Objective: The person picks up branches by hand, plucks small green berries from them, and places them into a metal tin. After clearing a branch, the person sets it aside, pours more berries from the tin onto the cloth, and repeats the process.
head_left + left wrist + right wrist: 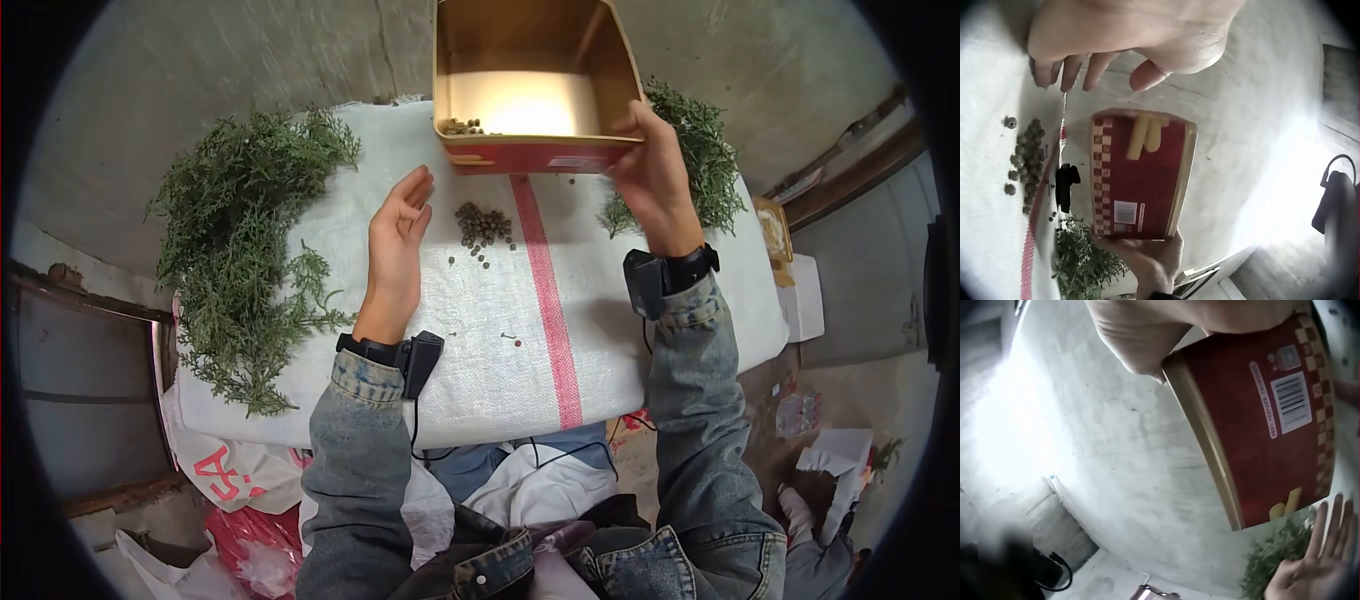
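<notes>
My right hand (662, 185) grips the right side of a rectangular tin box (520, 155), red outside and gold inside, raised above the far part of the white cloth. In the head view the tin's open mouth faces me, with some small round brown seeds (463, 127) in its near left corner. A pile of similar round seeds (483, 225) lies on the cloth below. Beside that pile, my left hand (398, 260) is held up with its fingers extended, apart from the tin and holding nothing. The right wrist view shows a barcode on the tin's wall (1241, 412).
A white woven cloth (480, 390) with a red stripe (545, 290) covers the table. Green conifer sprigs (230, 250) are heaped on the left, and more sprigs (700, 150) lie at the right behind my hand. A few stray bits (510, 338) lie nearer to me.
</notes>
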`<act>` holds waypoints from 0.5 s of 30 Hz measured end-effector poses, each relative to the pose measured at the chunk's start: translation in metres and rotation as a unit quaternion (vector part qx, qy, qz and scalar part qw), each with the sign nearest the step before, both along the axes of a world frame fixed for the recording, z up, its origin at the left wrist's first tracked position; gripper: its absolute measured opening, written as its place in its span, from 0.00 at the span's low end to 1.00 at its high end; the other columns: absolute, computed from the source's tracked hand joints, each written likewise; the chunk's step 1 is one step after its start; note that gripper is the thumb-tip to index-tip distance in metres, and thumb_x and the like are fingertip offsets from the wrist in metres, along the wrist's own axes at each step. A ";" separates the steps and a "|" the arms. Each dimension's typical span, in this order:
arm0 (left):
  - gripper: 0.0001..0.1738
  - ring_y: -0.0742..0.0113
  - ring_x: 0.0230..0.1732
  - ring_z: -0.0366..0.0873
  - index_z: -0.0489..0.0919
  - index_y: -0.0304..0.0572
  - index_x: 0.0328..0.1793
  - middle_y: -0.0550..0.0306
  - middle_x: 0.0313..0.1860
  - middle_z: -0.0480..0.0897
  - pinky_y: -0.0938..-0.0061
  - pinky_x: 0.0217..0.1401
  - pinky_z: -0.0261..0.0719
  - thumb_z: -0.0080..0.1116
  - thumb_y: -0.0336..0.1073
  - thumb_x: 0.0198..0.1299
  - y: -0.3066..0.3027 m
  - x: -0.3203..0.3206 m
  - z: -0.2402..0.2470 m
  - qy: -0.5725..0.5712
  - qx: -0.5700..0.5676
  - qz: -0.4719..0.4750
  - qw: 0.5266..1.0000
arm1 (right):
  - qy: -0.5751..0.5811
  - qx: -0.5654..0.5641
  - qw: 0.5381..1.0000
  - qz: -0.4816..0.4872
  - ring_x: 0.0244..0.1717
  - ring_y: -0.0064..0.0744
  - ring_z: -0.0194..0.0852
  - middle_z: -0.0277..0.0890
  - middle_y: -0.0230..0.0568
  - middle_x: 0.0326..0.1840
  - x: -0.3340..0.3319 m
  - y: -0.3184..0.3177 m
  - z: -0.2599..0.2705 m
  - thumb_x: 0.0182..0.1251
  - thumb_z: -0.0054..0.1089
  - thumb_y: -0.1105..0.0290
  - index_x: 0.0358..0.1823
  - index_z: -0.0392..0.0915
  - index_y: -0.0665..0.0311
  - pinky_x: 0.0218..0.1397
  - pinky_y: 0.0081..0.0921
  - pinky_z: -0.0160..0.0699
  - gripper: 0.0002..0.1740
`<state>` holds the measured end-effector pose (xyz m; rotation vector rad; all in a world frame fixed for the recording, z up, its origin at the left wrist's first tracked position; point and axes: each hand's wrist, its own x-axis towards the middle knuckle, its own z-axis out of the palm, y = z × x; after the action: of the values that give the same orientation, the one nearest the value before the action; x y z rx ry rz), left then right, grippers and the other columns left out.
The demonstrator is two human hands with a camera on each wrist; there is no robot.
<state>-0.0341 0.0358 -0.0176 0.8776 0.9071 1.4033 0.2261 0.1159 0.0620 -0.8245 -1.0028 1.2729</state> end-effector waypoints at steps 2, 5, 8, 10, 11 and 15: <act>0.37 0.60 0.76 0.58 0.62 0.35 0.76 0.51 0.73 0.67 0.64 0.79 0.48 0.42 0.35 0.56 -0.002 0.004 0.002 -0.013 -0.019 0.039 0.999 | 0.029 -0.128 0.990 0.043 0.43 0.25 0.73 0.75 0.32 0.41 -0.009 0.006 0.003 0.62 0.56 0.64 0.39 0.77 0.56 0.46 0.31 0.73 0.07; 0.35 0.63 0.69 0.64 0.65 0.35 0.74 0.55 0.68 0.71 0.67 0.75 0.55 0.43 0.32 0.55 -0.003 0.010 0.005 -0.007 -0.014 0.077 0.997 | 0.029 -0.131 0.986 0.097 0.39 0.27 0.73 0.72 0.30 0.32 -0.039 0.010 0.004 0.63 0.56 0.64 0.26 0.69 0.53 0.41 0.34 0.73 0.09; 0.34 0.68 0.61 0.69 0.66 0.34 0.72 0.58 0.61 0.74 0.73 0.69 0.60 0.45 0.29 0.54 -0.003 0.006 0.008 0.015 0.018 0.129 0.991 | 0.046 -0.145 0.982 0.109 0.38 0.27 0.71 0.72 0.30 0.34 -0.054 0.018 -0.009 0.63 0.56 0.64 0.28 0.70 0.54 0.41 0.34 0.72 0.07; 0.36 0.66 0.60 0.68 0.66 0.32 0.72 0.56 0.59 0.75 0.74 0.68 0.58 0.46 0.30 0.52 -0.005 0.001 0.009 0.058 -0.005 0.124 0.991 | 0.052 -0.154 0.979 0.119 0.38 0.27 0.71 0.73 0.30 0.35 -0.059 0.021 -0.017 0.62 0.56 0.64 0.28 0.71 0.54 0.41 0.33 0.72 0.07; 0.37 0.65 0.60 0.67 0.66 0.30 0.72 0.54 0.58 0.75 0.75 0.68 0.57 0.47 0.30 0.50 -0.004 -0.001 0.010 0.078 -0.016 0.123 0.989 | 0.039 -0.143 0.982 0.117 0.38 0.27 0.70 0.73 0.30 0.36 -0.061 0.020 -0.018 0.63 0.56 0.64 0.30 0.72 0.55 0.43 0.32 0.71 0.06; 0.33 0.67 0.54 0.68 0.70 0.30 0.67 0.57 0.52 0.76 0.77 0.64 0.60 0.48 0.30 0.50 0.006 -0.010 0.003 0.042 -0.020 0.084 0.995 | 0.014 -0.123 0.986 0.114 0.41 0.27 0.70 0.74 0.31 0.39 -0.066 0.022 -0.027 0.64 0.54 0.65 0.35 0.74 0.57 0.47 0.29 0.69 0.05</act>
<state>-0.0437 0.0414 -0.0147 0.8509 1.0897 1.4966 0.1596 0.1384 0.0355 -0.8962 -0.9494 1.6250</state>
